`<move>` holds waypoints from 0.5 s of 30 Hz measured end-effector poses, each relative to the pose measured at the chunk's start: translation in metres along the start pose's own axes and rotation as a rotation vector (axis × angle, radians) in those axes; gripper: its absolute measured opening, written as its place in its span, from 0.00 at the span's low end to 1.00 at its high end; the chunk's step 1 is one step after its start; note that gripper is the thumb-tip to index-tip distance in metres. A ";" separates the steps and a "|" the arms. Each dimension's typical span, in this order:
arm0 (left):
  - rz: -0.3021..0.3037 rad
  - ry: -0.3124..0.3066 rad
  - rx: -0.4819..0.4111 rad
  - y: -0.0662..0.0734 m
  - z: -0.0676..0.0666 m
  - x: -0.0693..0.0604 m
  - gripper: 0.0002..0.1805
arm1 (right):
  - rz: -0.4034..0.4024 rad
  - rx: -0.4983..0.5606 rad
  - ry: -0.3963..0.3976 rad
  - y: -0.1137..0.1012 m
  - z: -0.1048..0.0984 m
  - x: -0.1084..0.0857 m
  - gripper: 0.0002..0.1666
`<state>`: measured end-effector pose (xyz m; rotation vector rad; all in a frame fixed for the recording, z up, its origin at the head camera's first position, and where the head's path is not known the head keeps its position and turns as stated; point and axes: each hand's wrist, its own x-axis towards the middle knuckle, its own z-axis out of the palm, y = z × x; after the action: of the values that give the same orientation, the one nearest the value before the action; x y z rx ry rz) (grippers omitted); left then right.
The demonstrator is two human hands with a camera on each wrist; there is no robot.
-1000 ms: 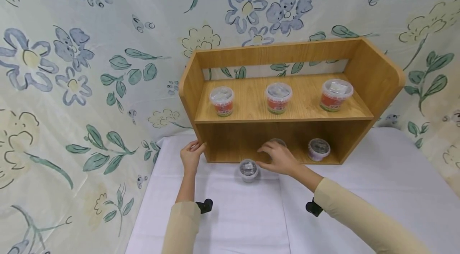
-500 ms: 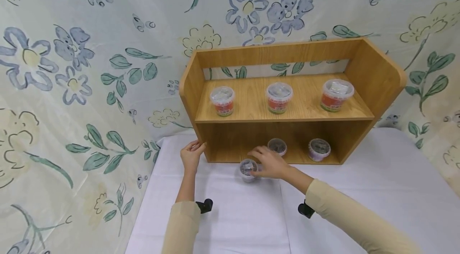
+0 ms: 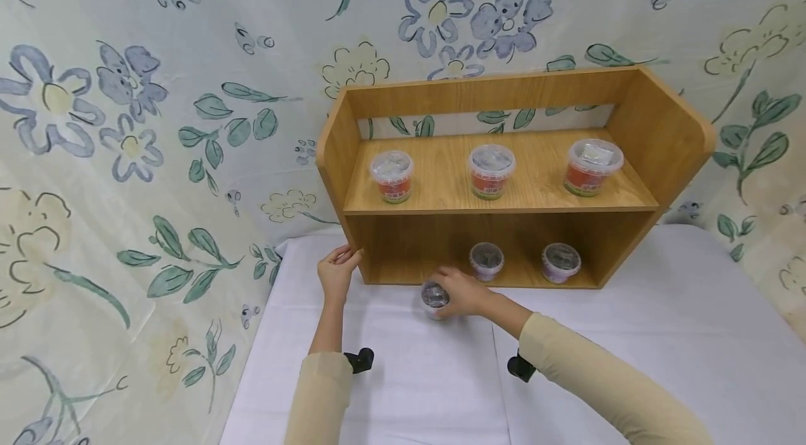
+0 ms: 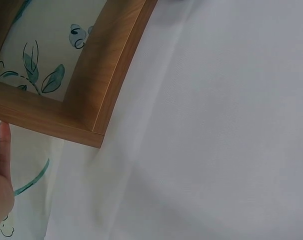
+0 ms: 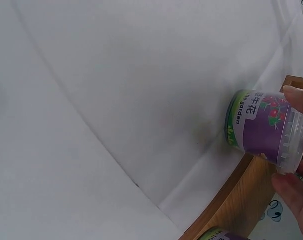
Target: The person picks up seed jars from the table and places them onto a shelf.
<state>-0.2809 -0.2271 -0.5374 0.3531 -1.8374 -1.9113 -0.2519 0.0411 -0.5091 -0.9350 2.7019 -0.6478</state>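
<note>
In the head view my right hand point(image 3: 462, 293) grips a small clear-lidded plastic cup point(image 3: 434, 295) by its rim, in front of the shelf's lower level. The right wrist view shows the cup's purple label point(image 5: 264, 120) with "little garden" lettering, thumb and fingertips on opposite sides of its lid. Whether its base touches the cloth is unclear. My left hand point(image 3: 336, 276) touches the lower left side panel of the wooden shelf point(image 3: 441, 242); in the left wrist view straight fingers point(image 4: 4, 145) rest against the panel's outer face.
On the lower level stand two more purple-labelled cups, one in the middle point(image 3: 486, 262) and one at right point(image 3: 560, 263). Three red-labelled cups point(image 3: 393, 179) line the upper level. A white cloth point(image 3: 441, 389) covers the table, and a floral curtain point(image 3: 189, 81) hangs behind.
My right hand has moved left from the middle lower cup to the cup in front of the shelf and taken hold of its rim. My left hand stays put.
</note>
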 end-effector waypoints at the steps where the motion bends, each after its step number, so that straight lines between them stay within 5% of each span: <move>1: 0.000 -0.001 0.001 0.000 0.000 0.000 0.16 | 0.000 0.007 0.000 0.000 0.000 0.000 0.41; 15: -0.043 -0.023 -0.013 0.002 -0.002 0.000 0.17 | -0.015 0.027 -0.006 0.000 0.002 0.002 0.42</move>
<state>-0.2802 -0.2286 -0.5358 0.3701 -1.8457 -1.9628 -0.2526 0.0395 -0.5112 -0.9500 2.6763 -0.6811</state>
